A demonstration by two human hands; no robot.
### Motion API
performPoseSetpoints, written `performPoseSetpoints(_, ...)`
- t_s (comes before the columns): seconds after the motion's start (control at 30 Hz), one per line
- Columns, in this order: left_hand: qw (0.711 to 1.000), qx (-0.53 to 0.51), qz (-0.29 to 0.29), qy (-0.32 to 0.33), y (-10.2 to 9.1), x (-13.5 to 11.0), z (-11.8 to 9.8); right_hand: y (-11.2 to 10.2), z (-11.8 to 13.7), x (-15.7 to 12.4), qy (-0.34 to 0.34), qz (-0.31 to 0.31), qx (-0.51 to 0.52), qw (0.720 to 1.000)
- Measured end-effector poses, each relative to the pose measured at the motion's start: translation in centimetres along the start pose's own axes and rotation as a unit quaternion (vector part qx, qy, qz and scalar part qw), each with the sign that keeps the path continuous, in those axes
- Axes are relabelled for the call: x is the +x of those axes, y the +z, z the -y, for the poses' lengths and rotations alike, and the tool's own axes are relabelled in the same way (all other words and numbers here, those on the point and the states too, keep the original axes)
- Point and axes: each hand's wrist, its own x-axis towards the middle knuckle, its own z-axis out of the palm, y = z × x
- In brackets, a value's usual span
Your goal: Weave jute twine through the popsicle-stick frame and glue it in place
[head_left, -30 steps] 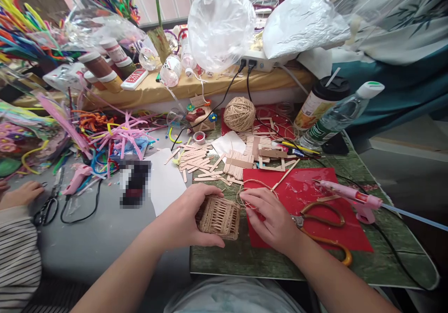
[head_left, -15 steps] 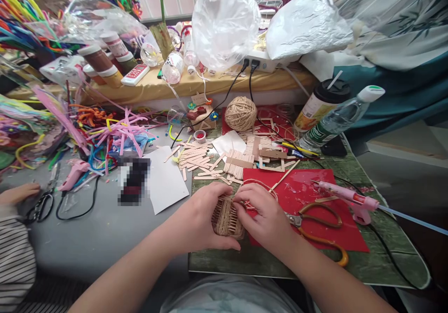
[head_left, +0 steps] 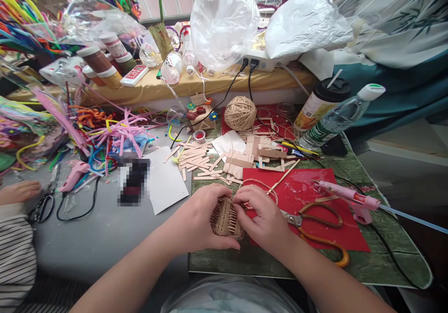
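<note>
My left hand (head_left: 199,217) is curled around a small basket-like piece wrapped in jute twine (head_left: 226,219), with thin sticks showing between the windings. At its upper right side, my right hand (head_left: 261,212) has thumb and index finger pinched on what looks like the twine; the fingertips partly hide it. A loose strand of twine (head_left: 261,182) loops behind my right hand over a red sheet (head_left: 304,187). The ball of twine (head_left: 240,113) rests farther back. Orange-handled scissors (head_left: 320,229) lie on the red sheet, right of my right hand, their blades partly hidden.
Popsicle sticks (head_left: 194,158) are spread ahead of my hands. On the right are a pink glue gun (head_left: 350,196), a water bottle (head_left: 336,121) and a cup (head_left: 320,105). Pipe cleaners (head_left: 119,128) crowd the left. Another person's hand (head_left: 21,192) rests at the left edge near black scissors (head_left: 44,205).
My hands and the twine-wrapped piece stay almost in place, with only a slight shift. The other person's hand at the left has moved a little.
</note>
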Motion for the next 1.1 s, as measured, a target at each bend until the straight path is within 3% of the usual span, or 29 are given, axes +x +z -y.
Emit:
performPoseSetpoints(0.2,1.000,0.017,0.022,-0.001,-0.5,-0.1,0.2,-2.0,-0.7,-1.0,0.049,-0.002,-0.019,0.999)
performPoseSetpoints(0.37,1.000,0.015,0.025,0.010,-0.9,-0.4,0.6,-3.3,-1.9,-2.9,0.088,0.048,-0.046,0.994)
performPoseSetpoints(0.5,0.999,0.015,0.025,0.028,-0.8,-0.7,1.2,-2.7,-2.1,-3.3,0.074,0.077,-0.030,0.994)
performPoseSetpoints(0.7,0.999,0.014,0.005,0.050,-0.7,-1.2,2.2,-2.5,-1.3,-2.5,0.062,0.018,-0.014,0.998)
performPoseSetpoints(0.9,0.998,0.014,0.004,0.059,-1.0,-1.2,2.5,-1.8,-1.0,-1.4,0.001,0.050,-0.020,0.999)
performPoseSetpoints(1.1,0.999,-0.001,-0.005,0.044,-0.6,-1.7,2.9,-2.1,-1.2,-1.3,-0.001,0.003,-0.021,1.000)
